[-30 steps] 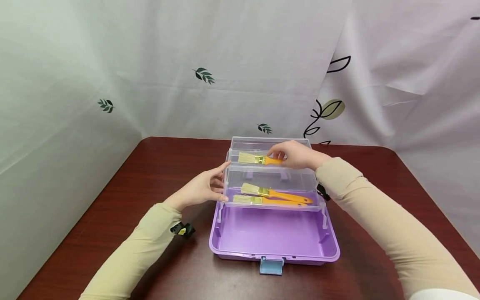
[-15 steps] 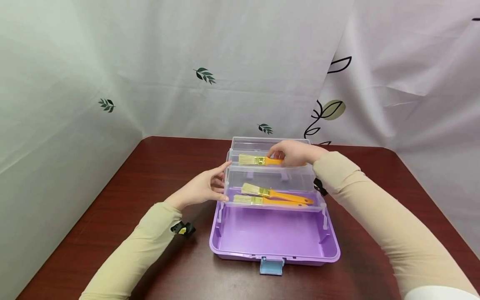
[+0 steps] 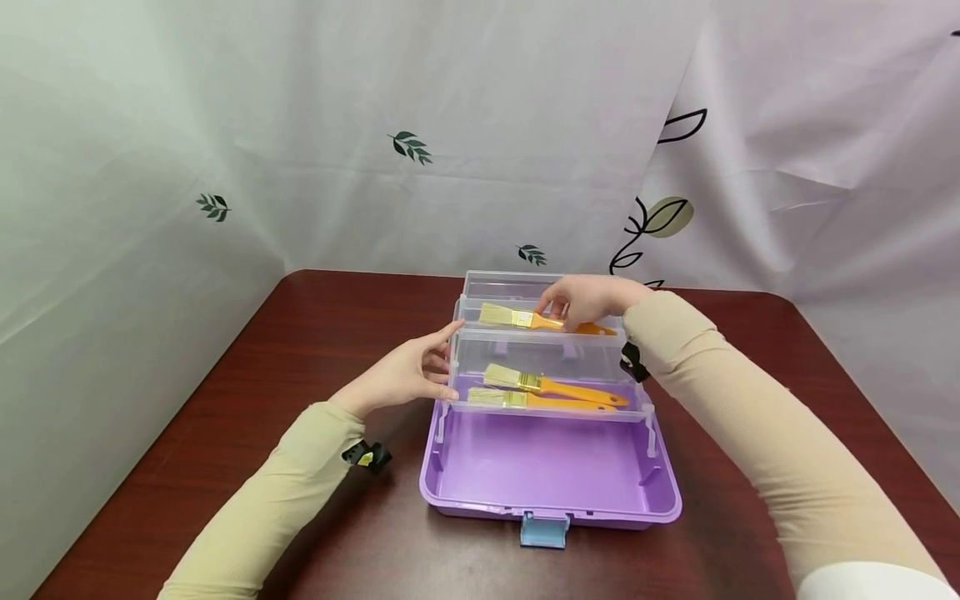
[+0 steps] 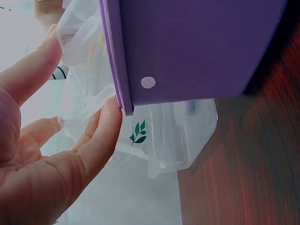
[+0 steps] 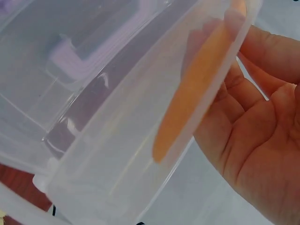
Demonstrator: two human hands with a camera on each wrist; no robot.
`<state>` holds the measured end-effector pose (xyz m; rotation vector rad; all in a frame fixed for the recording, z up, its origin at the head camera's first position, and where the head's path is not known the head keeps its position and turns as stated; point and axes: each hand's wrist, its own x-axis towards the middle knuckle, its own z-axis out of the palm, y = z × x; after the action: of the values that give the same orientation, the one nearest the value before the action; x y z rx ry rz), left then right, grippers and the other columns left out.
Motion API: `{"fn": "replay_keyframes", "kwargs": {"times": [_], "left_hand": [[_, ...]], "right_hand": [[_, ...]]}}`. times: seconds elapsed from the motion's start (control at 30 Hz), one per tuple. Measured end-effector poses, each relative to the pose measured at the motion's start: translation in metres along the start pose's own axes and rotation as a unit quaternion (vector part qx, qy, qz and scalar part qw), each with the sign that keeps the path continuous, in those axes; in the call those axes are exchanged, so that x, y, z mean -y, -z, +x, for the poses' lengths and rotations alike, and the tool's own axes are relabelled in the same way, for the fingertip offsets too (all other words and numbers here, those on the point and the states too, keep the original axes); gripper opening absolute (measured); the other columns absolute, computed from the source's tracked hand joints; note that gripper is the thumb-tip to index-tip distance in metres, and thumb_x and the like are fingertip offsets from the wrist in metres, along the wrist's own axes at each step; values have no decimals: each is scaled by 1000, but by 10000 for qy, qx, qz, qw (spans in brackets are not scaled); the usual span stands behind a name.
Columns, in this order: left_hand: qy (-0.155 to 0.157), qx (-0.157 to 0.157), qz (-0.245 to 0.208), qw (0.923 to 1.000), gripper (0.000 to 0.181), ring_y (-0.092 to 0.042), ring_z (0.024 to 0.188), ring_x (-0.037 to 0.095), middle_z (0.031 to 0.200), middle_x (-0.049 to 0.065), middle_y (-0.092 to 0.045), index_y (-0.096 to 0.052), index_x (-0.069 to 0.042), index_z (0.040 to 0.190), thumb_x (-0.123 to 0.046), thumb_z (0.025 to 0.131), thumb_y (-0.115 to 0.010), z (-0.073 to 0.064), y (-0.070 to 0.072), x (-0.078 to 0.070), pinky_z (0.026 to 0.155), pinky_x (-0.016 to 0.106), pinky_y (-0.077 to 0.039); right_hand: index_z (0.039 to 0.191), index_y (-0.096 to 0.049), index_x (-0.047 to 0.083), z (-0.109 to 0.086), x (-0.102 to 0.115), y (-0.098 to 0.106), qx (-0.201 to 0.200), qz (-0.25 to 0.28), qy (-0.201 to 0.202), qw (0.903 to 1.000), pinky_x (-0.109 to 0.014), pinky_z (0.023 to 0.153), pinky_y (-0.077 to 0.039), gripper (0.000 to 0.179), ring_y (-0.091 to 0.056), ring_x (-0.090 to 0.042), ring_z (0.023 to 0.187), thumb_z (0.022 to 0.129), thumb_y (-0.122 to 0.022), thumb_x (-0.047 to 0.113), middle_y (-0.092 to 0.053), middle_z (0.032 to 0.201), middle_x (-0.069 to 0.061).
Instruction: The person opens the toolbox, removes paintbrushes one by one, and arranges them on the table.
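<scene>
A purple toolbox [image 3: 540, 467] stands unfolded, with clear stepped trays raised over its back. My right hand [image 3: 588, 300] pinches the orange handle of a flat paintbrush [image 3: 501, 316] at the upper tray [image 3: 517, 332], bristles pointing left. Through the clear plastic in the right wrist view, that handle [image 5: 190, 96] lies behind the tray wall. Two more orange-handled paintbrushes [image 3: 581, 392] lie side by side in the lower tray [image 3: 551, 415]. My left hand [image 3: 397, 379] holds the trays' left end, thumb at the lower tray's front corner, index finger reaching up along the side.
The toolbox rests on a dark red-brown table [image 3: 337, 333]. A blue latch [image 3: 544, 530] hangs down at its front. Behind the trays rises the clear lid [image 3: 502, 285]. A pale leaf-printed curtain [image 3: 480, 167] surrounds the table's back and sides.
The brush in my right hand has tilted a little, bristles higher, and its handle end now shows past the fingers. My left hand keeps its place on the trays.
</scene>
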<state>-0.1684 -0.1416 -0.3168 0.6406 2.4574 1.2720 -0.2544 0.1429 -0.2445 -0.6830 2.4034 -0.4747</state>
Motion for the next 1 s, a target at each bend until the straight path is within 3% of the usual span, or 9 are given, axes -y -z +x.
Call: {"fn": "replay_keyframes", "kwargs": {"times": [0.1, 0.33, 0.57, 0.77, 1.0], "left_hand": [[-55, 13, -31, 10000, 102, -59, 107, 30, 123, 24, -47, -17, -13, 153, -12, 74, -81, 0, 0, 1, 93, 38, -52], [-66, 5, -55, 10000, 101, -59, 107, 30, 123, 24, -47, -17, -14, 153, -11, 74, -81, 0, 0, 1, 92, 38, -53], [-23, -12, -75, 10000, 102, -59, 109, 30, 125, 24, -46, -18, -15, 153, -11, 73, -81, 0, -1, 1, 93, 38, -52], [26, -38, -84, 10000, 102, -59, 108, 29, 123, 20, -48, -19, -17, 153, -10, 72, -82, 0, -2, 0, 92, 37, -52], [19, -67, -65, 10000, 102, -60, 107, 28, 122, 20, -48, -20, -17, 152, -9, 72, -82, -1, -2, -2, 92, 37, -52]], "right_hand": [[127, -57, 4, 1, -1, 1, 46, 243, -80, 9997, -24, 67, -45, 51, -50, -22, 92, 80, -53, -15, -55, 109, -14], [122, -59, 4, -4, -4, 1, -46, 626, 214, 9978, -23, 68, -46, 45, -50, -20, 88, 81, -57, -13, -54, 103, -11], [129, -55, 2, -4, -6, 0, -287, 971, 50, 9949, -24, 72, -52, 48, -57, -18, 87, 84, -62, -10, -53, 109, -15], [133, -48, -2, -5, -9, 3, -582, 1715, 188, 9833, -29, 71, -56, 50, -63, -17, 83, 86, -59, -12, -53, 108, -16], [140, -40, 2, -11, -10, 7, -938, 2644, 345, 9592, -37, 80, -56, 52, -65, -21, 95, 91, -56, -5, -50, 125, -24]]}}
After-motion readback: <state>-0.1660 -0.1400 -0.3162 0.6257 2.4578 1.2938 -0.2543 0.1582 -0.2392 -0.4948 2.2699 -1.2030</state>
